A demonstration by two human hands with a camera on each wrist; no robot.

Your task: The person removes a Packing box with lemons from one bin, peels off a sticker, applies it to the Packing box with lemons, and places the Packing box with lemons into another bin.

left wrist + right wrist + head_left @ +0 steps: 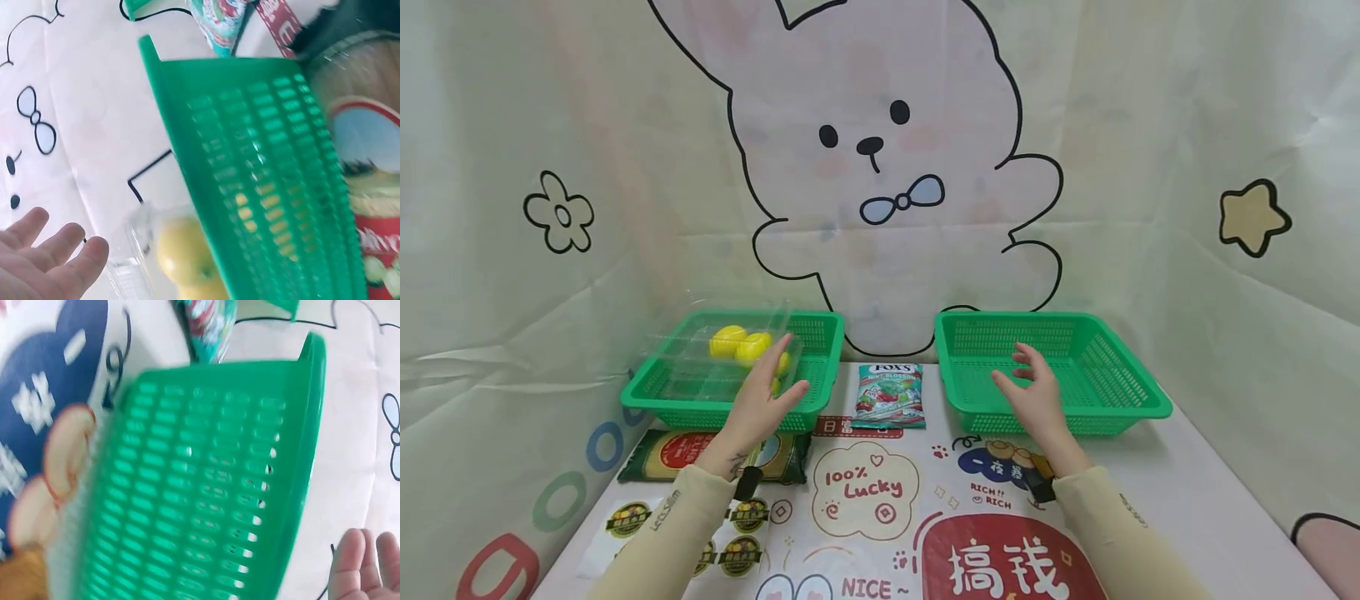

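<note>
Over the near right part of the left green basket (829,367) is my left hand (757,412), fingers spread and nothing held. In that basket a clear plastic box (688,371) sits at a tilt, with several yellow lemons (727,342) in it. The left wrist view shows a lemon (182,253) through the clear plastic, close to the fingers (87,265). My right hand (1036,398) hovers at the near left side of the right green basket (1093,358), empty, thumb apart from the fingers. No contents show in this basket.
Between the baskets lies a teal Fox's candy bag (890,396). A dark green packet (651,454) with a red label lies before the left basket, partly behind my left arm. Round black-and-gold stickers (627,518) are at front left. A printed cloth wall (880,275) stands behind.
</note>
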